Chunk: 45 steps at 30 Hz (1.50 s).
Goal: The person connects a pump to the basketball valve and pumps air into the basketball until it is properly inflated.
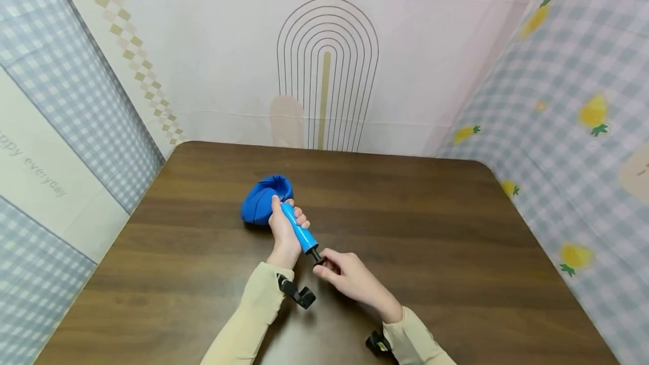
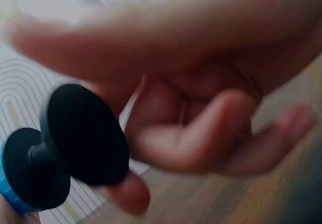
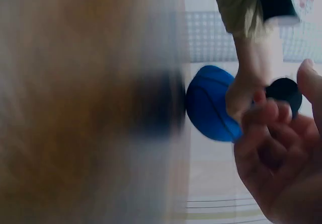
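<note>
A slack, caved-in blue ball with dark seams (image 1: 257, 207) sits left of centre on the table. My left hand (image 1: 285, 234) grips the barrel of a light-blue hand pump (image 1: 302, 235), its far end at the ball's hollow. The pump slants down to the right, and a short length of black rod shows. At the near end my right hand (image 1: 351, 279) holds the black handle with thumb and fingers. From the left wrist, the round handle (image 2: 85, 133) appears large, a fingertip showing behind its lower edge. In the right wrist view the ball (image 3: 210, 103) lies beyond both hands.
The brown wooden table (image 1: 431, 213) has rounded far corners. A patterned cloth (image 1: 218, 61) hangs behind it, with checked cloths (image 1: 547, 173) at the sides. Black wrist straps with cameras (image 1: 299, 293) sit over both light sleeves.
</note>
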### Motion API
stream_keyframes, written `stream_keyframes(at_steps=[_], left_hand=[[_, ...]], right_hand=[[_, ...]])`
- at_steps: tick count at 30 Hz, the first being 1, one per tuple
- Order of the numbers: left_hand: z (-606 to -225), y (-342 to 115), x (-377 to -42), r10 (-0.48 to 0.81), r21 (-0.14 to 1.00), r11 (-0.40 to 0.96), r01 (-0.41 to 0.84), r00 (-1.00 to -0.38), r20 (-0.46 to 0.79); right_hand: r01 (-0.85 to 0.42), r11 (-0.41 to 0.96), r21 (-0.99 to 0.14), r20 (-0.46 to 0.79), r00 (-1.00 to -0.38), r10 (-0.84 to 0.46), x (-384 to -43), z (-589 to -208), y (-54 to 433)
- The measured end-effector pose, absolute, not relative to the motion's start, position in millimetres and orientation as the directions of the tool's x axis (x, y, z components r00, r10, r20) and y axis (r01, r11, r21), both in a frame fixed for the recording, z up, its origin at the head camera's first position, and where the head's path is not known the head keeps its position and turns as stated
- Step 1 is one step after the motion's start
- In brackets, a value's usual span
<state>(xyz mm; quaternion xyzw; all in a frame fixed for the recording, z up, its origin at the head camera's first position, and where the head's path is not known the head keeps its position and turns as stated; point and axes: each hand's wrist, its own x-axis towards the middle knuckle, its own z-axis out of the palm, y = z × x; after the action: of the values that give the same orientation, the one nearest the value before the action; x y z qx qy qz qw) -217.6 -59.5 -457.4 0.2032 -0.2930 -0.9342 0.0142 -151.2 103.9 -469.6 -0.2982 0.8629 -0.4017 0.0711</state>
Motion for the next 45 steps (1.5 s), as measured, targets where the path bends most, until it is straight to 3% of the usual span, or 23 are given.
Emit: stream_keyframes(at_steps=[4, 11, 17, 22, 29, 37, 45], left_hand=[[-452.6, -66.7, -223.8, -0.135, 0.514, -0.855, -0.07, -0.927, -0.349], [-445.0, -77.4, -230.3, -0.212, 0.434, -0.901, 0.021, -0.893, -0.396], [-446.1, -54.1, -224.2, -0.213, 0.42, -0.907, 0.021, -0.885, -0.414], [-444.3, -44.0, -218.7, -0.185, 0.423, -0.906, 0.011, -0.909, -0.372], [-445.9, -60.4, -220.1, -0.168, 0.468, -0.884, -0.016, -0.922, -0.349], [-452.3, -79.4, -228.0, -0.214, 0.473, -0.881, 0.003, -0.894, -0.393], [-458.7, -49.5, -221.4, -0.189, 0.494, -0.869, -0.026, -0.905, -0.381]], right_hand=[[-0.498, 0.57, -0.654, 0.224, -0.847, -0.483, -137.3, -463.4, 107.6], [-0.507, 0.569, -0.647, 0.325, -0.859, -0.396, -107.4, -457.0, 131.7], [-0.412, 0.645, -0.644, 0.237, -0.908, -0.345, -121.5, -454.4, 120.2], [-0.354, 0.623, -0.697, 0.159, -0.924, -0.347, -139.9, -454.9, 97.9], [-0.32, 0.636, -0.702, 0.102, -0.929, -0.355, -129.9, -456.8, 97.5], [-0.488, 0.612, -0.622, 0.231, -0.862, -0.452, -102.5, -462.2, 132.7], [-0.455, 0.683, -0.572, 0.238, -0.888, -0.393, -123.7, -469.8, 117.3]])
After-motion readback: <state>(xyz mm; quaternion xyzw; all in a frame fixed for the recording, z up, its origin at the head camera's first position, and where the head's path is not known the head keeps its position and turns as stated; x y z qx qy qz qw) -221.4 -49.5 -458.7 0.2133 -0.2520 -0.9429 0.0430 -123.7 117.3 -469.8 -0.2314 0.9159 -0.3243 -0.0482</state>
